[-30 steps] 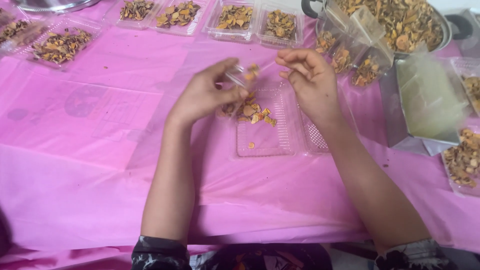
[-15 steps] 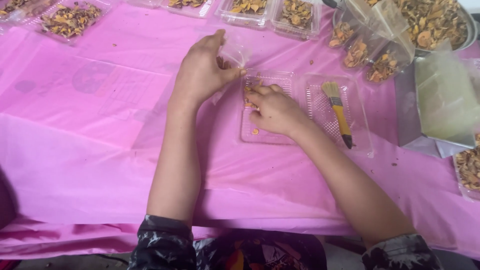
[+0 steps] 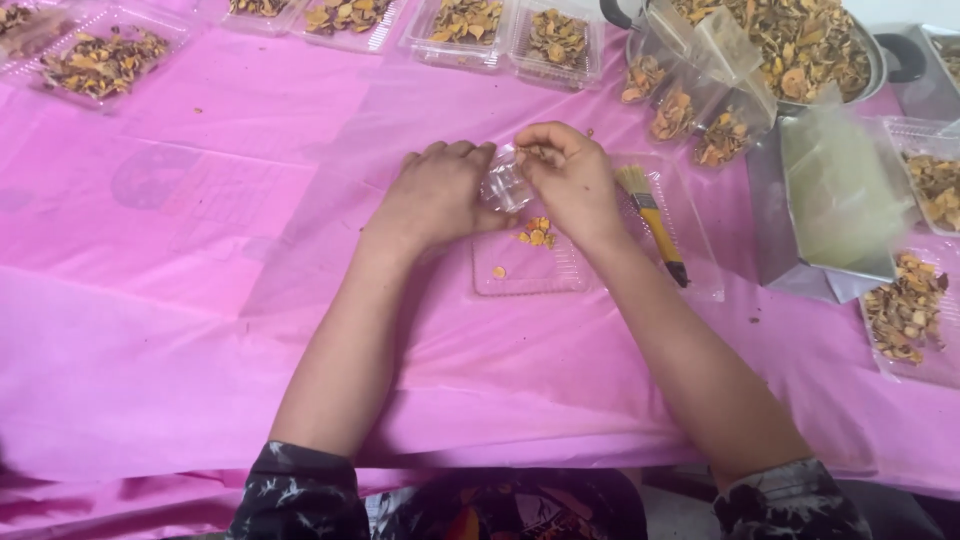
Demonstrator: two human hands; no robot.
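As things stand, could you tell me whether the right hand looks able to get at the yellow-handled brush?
Probably yes: the brush lies uncovered just beside the right hand, nothing between them, though that hand is pinching a small clear bag.

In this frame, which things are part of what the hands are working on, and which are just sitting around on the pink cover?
In hand:
- left hand and right hand, both on a small clear bag
- open clear tray below them, with a few dried orange pieces

Lying about:
- yellow-handled brush
- filled trays along the far edge
- metal pot of dried pieces
- filled bags
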